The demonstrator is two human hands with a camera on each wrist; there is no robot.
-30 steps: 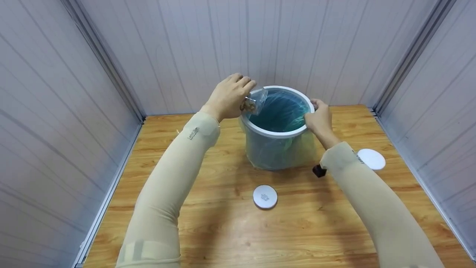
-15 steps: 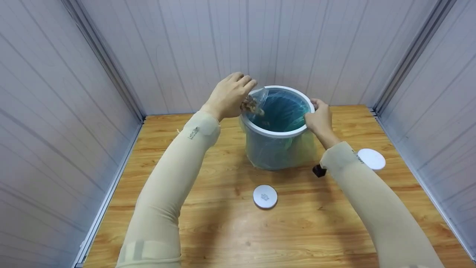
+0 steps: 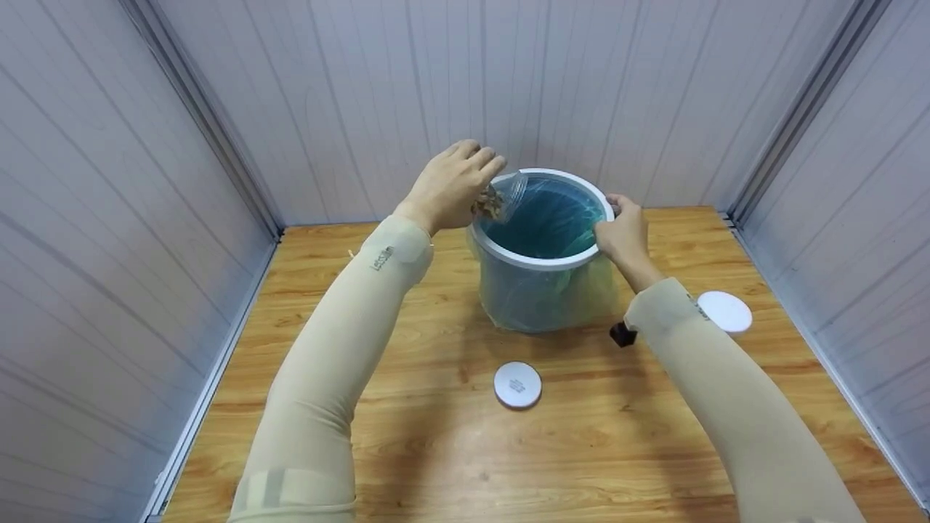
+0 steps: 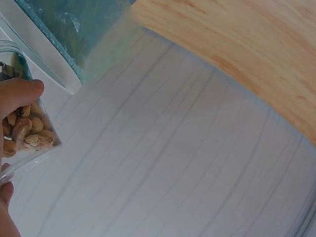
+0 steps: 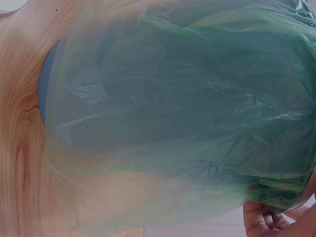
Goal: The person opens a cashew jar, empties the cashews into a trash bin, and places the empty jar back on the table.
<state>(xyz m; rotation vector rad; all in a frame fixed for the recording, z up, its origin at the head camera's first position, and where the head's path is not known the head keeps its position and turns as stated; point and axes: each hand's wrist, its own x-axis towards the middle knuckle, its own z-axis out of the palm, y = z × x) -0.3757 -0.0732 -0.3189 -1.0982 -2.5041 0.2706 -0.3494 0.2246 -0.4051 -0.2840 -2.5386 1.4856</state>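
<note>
My left hand (image 3: 450, 185) grips a clear jar (image 3: 513, 195), tilted with its mouth over the left rim of a trash bin (image 3: 534, 263). Brown nuts (image 4: 35, 126) lie inside the jar, partly covered by the fingers in the left wrist view. The bin has a white rim and a bluish body, and a thin green bag (image 5: 148, 89) lines it and hangs down outside. At the right rim, my right hand (image 3: 626, 232) holds on, thumb on the near side. What lies at the bin's bottom is hidden.
A white round lid (image 3: 517, 385) with small print lies on the wooden tabletop (image 3: 436, 450) before the bin. By the right forearm are a small black object (image 3: 623, 334) and a white disc (image 3: 725, 311). Pale panel walls (image 3: 392, 87) enclose the left, back and right.
Half a second ago nuts were tumbling from the jar into the bin; now none are seen falling. The left hand has shifted very slightly. My right hand stays on the rim.
</note>
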